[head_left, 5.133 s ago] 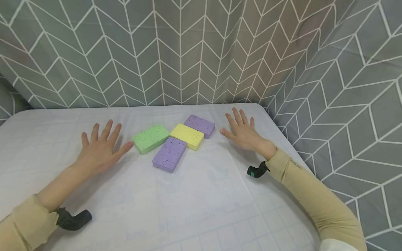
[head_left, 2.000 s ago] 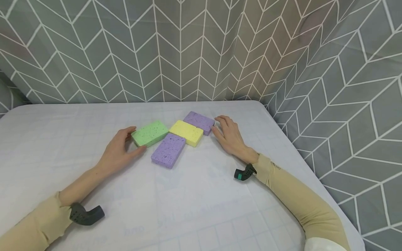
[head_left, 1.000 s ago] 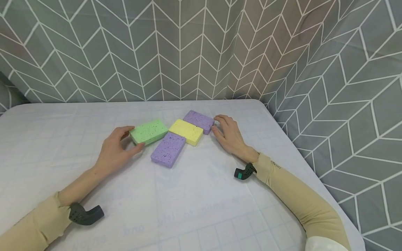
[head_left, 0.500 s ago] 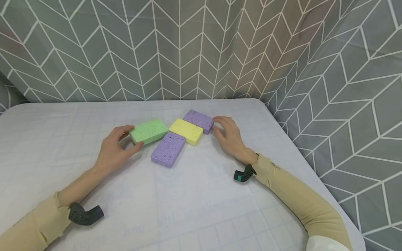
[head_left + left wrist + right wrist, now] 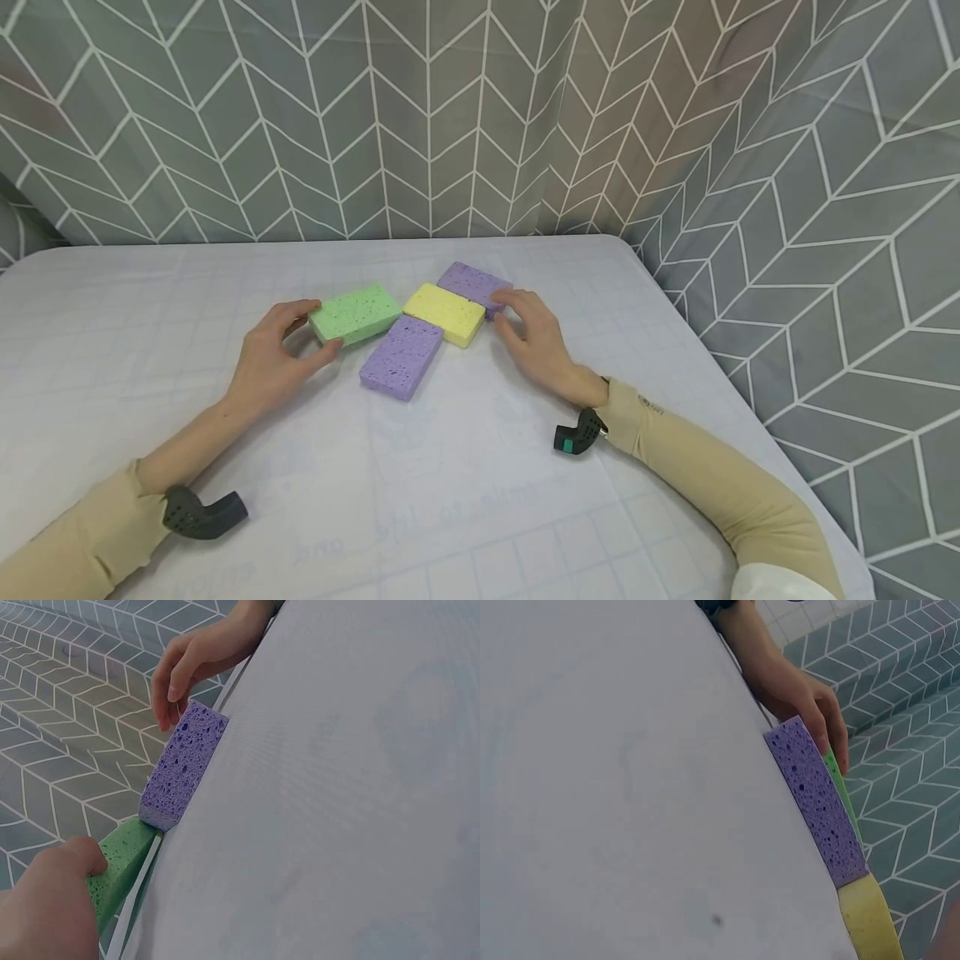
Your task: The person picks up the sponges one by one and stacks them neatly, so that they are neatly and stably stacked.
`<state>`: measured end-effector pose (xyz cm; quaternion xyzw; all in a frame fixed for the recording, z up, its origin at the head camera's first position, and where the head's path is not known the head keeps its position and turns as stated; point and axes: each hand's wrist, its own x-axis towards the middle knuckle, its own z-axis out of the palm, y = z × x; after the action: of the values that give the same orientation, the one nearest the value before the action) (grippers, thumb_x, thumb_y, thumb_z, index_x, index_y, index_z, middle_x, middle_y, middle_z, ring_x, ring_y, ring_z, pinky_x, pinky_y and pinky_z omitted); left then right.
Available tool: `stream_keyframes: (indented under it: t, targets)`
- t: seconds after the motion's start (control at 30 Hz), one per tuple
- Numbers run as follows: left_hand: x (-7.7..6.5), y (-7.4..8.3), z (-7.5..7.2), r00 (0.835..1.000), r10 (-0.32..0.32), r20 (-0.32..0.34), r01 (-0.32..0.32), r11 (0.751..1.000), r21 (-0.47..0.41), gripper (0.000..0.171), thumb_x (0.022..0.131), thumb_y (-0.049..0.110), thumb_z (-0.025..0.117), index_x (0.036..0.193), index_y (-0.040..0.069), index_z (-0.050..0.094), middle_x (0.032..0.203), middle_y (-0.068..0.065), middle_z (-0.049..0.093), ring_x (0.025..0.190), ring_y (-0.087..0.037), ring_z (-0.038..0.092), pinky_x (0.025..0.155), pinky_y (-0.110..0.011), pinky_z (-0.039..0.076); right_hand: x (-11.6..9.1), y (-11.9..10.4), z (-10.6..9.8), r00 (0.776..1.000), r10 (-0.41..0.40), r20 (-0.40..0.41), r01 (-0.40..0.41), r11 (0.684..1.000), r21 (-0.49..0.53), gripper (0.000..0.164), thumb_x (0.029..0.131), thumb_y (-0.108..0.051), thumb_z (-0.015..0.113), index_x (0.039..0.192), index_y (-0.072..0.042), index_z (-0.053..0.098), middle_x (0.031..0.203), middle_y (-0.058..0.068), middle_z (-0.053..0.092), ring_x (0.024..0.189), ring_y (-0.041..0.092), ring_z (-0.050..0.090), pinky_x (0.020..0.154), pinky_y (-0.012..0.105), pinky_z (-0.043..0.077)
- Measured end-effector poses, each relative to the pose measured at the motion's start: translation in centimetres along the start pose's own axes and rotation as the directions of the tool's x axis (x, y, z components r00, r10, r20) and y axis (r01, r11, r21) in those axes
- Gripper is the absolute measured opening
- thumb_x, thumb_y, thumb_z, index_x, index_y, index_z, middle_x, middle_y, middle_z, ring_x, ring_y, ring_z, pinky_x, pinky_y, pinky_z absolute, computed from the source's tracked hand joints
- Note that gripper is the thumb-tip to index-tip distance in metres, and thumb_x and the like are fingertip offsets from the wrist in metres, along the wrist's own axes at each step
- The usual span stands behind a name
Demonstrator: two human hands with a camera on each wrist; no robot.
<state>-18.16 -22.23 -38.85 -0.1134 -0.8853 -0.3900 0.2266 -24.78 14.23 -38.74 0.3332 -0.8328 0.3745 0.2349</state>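
In the head view my left hand (image 5: pixel 268 360) grips the left end of a green sponge (image 5: pixel 354 314), thumb on its near side and fingers behind. My right hand (image 5: pixel 538 346) has bent, relaxed fingers over the right end of the far purple sponge (image 5: pixel 468 282), thumb just right of the yellow sponge (image 5: pixel 445 312). A nearer purple sponge (image 5: pixel 402 358) lies between green and yellow, their corners meeting. In the left wrist view the near purple sponge (image 5: pixel 185 765) stands between the green sponge (image 5: pixel 124 866) and the loosely bent right hand (image 5: pixel 206 660).
A pale cloth with faint printing covers the table (image 5: pixel 450 483). Behind and to the right hangs a grey curtain (image 5: pixel 420 125) with white chevron lines. Dark wrist devices (image 5: pixel 204 512) sit below both sleeves.
Both hands came in from lying spread beside the sponges. The left took hold of the green sponge's end. Just now the right slid left and nearer, off the far purple sponge's right end.
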Motion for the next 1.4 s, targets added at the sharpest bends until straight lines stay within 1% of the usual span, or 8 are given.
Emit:
stream_keyframes:
  t: [0.1, 0.3, 0.4, 0.47, 0.53, 0.83, 1.23, 1.4]
  targets:
    - [0.0, 0.0, 0.0, 1.0, 0.008, -0.008, -0.008, 1.0, -0.001, 0.055, 0.082, 0.015, 0.08, 0.131, 0.001, 0.059, 0.129, -0.016, 0.06, 0.119, -0.038, 0.06, 0.104, -0.039, 0.052, -0.2, -0.5, 0.2, 1.0, -0.019, 0.009, 0.019, 1.0, 0.01, 0.03, 0.095, -0.007, 0.059, 0.124, 0.0, 0.063, 0.124, 0.015, 0.065, 0.117, 0.028, 0.059, 0.105, 0.042, 0.05]
    - [0.0, 0.1, 0.0, 1.0, 0.008, -0.026, -0.009, 1.0, -0.019, 0.056, 0.083, 0.014, 0.08, 0.133, 0.0, 0.058, 0.132, -0.017, 0.058, 0.122, -0.039, 0.058, 0.107, -0.04, 0.051, -0.4, -1.0, 0.5, 0.999, -0.043, 0.021, 0.042, 0.999, 0.014, 0.03, 0.094, -0.006, 0.06, 0.124, -0.001, 0.064, 0.123, 0.013, 0.065, 0.114, 0.026, 0.059, 0.102, 0.041, 0.052]
    - [0.0, 0.1, 0.0, 0.999, 0.005, -0.038, -0.007, 0.999, -0.052, 0.057, 0.083, 0.011, 0.079, 0.134, 0.0, 0.057, 0.133, -0.017, 0.057, 0.124, -0.039, 0.056, 0.109, -0.024, 0.048, -0.4, -1.0, 0.5, 0.999, -0.039, 0.027, 0.039, 0.999, 0.018, 0.031, 0.094, -0.006, 0.06, 0.125, -0.002, 0.064, 0.123, 0.013, 0.065, 0.114, 0.026, 0.059, 0.103, 0.042, 0.051]
    - [0.0, 0.1, 0.1, 0.999, 0.006, -0.051, -0.01, 0.997, -0.073, 0.057, 0.082, 0.009, 0.079, 0.134, 0.0, 0.057, 0.133, -0.017, 0.057, 0.124, -0.038, 0.056, 0.109, -0.012, 0.043, -0.4, -1.0, 0.5, 0.999, -0.037, 0.036, 0.037, 0.999, 0.019, 0.032, 0.094, -0.007, 0.06, 0.126, -0.002, 0.063, 0.124, 0.013, 0.065, 0.115, 0.026, 0.059, 0.104, 0.041, 0.051]
    - [0.0, 0.0, 0.2, 0.998, 0.009, -0.064, -0.014, 0.996, -0.088, 0.057, 0.082, 0.007, 0.08, 0.134, 0.0, 0.057, 0.133, -0.016, 0.057, 0.123, -0.036, 0.056, 0.106, -0.005, 0.039, -0.4, -0.9, 0.6, 0.998, -0.04, 0.045, 0.039, 0.999, 0.018, 0.033, 0.095, -0.008, 0.059, 0.126, -0.001, 0.063, 0.124, 0.013, 0.065, 0.114, 0.025, 0.059, 0.105, 0.041, 0.05]
    - [-0.1, 0.5, 0.4, 0.994, 0.025, -0.104, -0.04, 0.99, -0.138, 0.058, 0.079, 0.001, 0.08, 0.133, 0.0, 0.058, 0.133, -0.013, 0.058, 0.123, -0.022, 0.058, 0.108, -0.009, 0.042, -0.3, -0.9, 0.6, 0.995, -0.061, 0.073, 0.06, 0.998, 0.016, 0.033, 0.095, -0.01, 0.058, 0.127, 0.0, 0.062, 0.125, 0.014, 0.064, 0.113, 0.025, 0.06, 0.103, 0.039, 0.051]
    - [-0.3, 1.1, 0.9, 0.989, 0.073, -0.13, -0.096, 0.979, -0.18, 0.061, 0.075, -0.006, 0.081, 0.131, -0.003, 0.059, 0.133, -0.013, 0.059, 0.123, -0.018, 0.06, 0.108, -0.011, 0.044, -0.3, -0.9, 0.6, 0.994, -0.074, 0.08, 0.072, 0.997, 0.035, 0.034, 0.095, -0.01, 0.06, 0.127, 0.001, 0.062, 0.126, 0.015, 0.064, 0.115, 0.026, 0.06, 0.105, 0.039, 0.051]
    - [-0.4, 1.3, 1.0, 0.987, 0.09, -0.133, -0.116, 0.973, -0.202, 0.061, 0.075, -0.007, 0.08, 0.132, -0.001, 0.059, 0.133, -0.013, 0.059, 0.121, -0.002, 0.057, 0.108, -0.012, 0.044, -0.3, -0.9, 0.7, 0.993, -0.086, 0.084, 0.084, 0.996, 0.033, 0.035, 0.094, -0.009, 0.061, 0.128, 0.001, 0.061, 0.127, 0.015, 0.063, 0.117, 0.027, 0.06, 0.107, 0.04, 0.051]
